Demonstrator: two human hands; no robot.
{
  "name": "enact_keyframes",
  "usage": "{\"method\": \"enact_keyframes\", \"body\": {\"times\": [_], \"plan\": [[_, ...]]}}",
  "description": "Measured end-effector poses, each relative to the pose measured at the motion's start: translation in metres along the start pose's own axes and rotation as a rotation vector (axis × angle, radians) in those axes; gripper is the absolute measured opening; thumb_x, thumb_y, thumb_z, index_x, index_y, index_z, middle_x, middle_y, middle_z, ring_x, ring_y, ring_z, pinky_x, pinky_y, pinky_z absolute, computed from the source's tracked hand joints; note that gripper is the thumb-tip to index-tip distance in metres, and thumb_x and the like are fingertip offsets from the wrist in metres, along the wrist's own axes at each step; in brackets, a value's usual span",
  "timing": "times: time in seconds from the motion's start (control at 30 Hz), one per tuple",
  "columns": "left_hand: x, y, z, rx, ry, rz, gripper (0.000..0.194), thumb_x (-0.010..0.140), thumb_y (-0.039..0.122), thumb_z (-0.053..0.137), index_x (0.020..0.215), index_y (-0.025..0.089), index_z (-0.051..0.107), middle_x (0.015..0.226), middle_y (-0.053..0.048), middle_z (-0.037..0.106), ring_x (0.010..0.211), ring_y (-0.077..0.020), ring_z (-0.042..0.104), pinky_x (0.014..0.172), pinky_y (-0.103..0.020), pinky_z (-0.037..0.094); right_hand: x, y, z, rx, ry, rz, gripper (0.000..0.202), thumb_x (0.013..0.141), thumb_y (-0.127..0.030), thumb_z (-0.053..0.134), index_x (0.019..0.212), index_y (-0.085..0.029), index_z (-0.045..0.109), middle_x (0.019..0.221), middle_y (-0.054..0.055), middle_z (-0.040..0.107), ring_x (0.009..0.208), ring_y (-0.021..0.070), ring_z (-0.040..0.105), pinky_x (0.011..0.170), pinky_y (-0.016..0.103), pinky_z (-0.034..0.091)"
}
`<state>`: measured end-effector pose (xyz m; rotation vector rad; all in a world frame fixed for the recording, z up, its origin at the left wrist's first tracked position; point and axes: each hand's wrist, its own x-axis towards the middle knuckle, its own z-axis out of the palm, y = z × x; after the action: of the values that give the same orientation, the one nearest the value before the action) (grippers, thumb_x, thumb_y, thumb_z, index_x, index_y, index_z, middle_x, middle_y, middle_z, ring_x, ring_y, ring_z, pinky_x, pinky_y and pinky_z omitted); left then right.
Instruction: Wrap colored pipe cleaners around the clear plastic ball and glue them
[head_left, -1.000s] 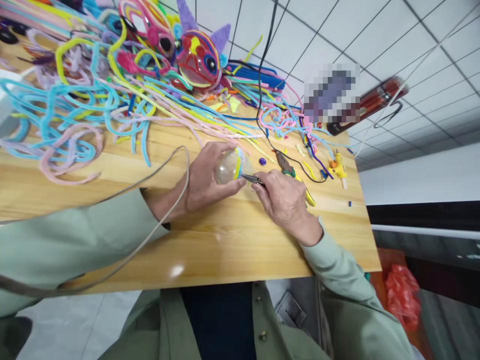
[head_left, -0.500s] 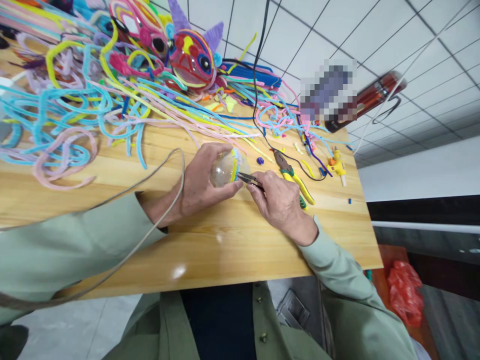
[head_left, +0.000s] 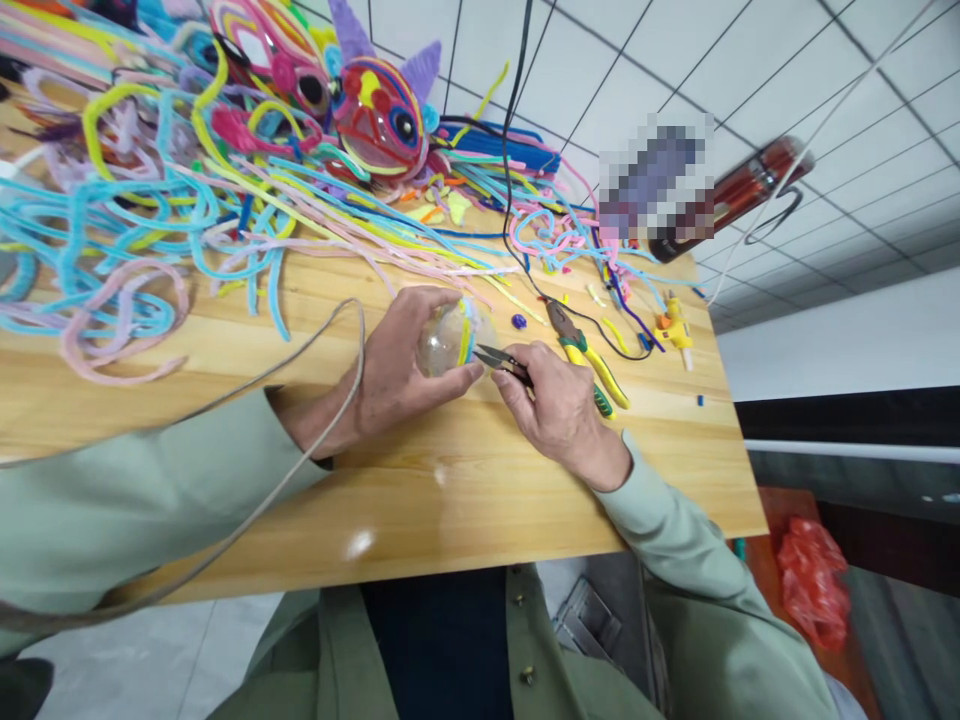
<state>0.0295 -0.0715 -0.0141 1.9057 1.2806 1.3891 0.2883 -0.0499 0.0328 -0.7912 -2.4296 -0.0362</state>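
A clear plastic ball (head_left: 442, 345) rests in the grip of my left hand (head_left: 401, 360), thumb below and fingers above. Yellow, blue and lilac pipe cleaner strips (head_left: 466, 332) run across its right side. My right hand (head_left: 555, 400) is closed around small dark thread snips (head_left: 495, 356). Their blades point left at the strips, slightly parted, with the tips close to the ball's edge; whether they touch it I cannot tell. Just right of my right hand lie combination pliers (head_left: 581, 350) with yellow-green handles.
Tangled pipe cleaners (head_left: 135, 210) cover the table's (head_left: 420, 500) back left. Behind stands a decorated clear ball with purple ears (head_left: 381, 120). A yellow glue gun (head_left: 675, 325) and a dark red flask (head_left: 731, 200) are on the right. A grey cable (head_left: 300, 460) crosses my left arm.
The snips' blades have parted a little and their tips sit slightly off the strips. Both hands keep nearly the same place, and the view has shifted slightly.
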Motion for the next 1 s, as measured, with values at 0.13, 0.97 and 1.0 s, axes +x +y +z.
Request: {"method": "enact_keyframes", "body": {"times": [0.13,0.97,1.0], "plan": [[-0.0006,-0.0005,0.0008,-0.007,0.013,0.015,0.063,0.104,0.057,0.090,0.155,0.030,0.063,0.149,-0.013,0.075,0.139,-0.0363,0.076,0.121,-0.057,0.069,-0.0026,-0.0001,0.0020,0.021,0.017,0.021,0.023,0.127,-0.037,0.055,0.130,-0.022,0.071,0.100,0.007,0.085,0.081,0.0222,0.078,0.071,0.036,0.055],[-0.0008,0.0005,-0.0006,0.007,-0.010,0.004,0.062,0.107,0.064,0.086,0.155,0.033,0.062,0.151,-0.013,0.074,0.142,-0.0382,0.075,0.126,-0.064,0.067,-0.0007,-0.0047,-0.0027,0.047,-0.013,0.091,0.026,0.127,-0.043,0.056,0.127,-0.023,0.072,0.094,0.005,0.082,0.077,0.0207,0.075,0.069,0.034,0.056],[-0.0006,0.0009,-0.0009,0.011,-0.013,-0.006,0.062,0.107,0.066,0.086,0.154,0.033,0.062,0.152,-0.012,0.074,0.143,-0.0379,0.075,0.126,-0.064,0.067,-0.0009,-0.0052,-0.0029,0.076,-0.027,0.114,0.026,0.126,-0.043,0.056,0.126,-0.023,0.072,0.093,0.004,0.081,0.075,0.0203,0.073,0.069,0.034,0.055]]}}
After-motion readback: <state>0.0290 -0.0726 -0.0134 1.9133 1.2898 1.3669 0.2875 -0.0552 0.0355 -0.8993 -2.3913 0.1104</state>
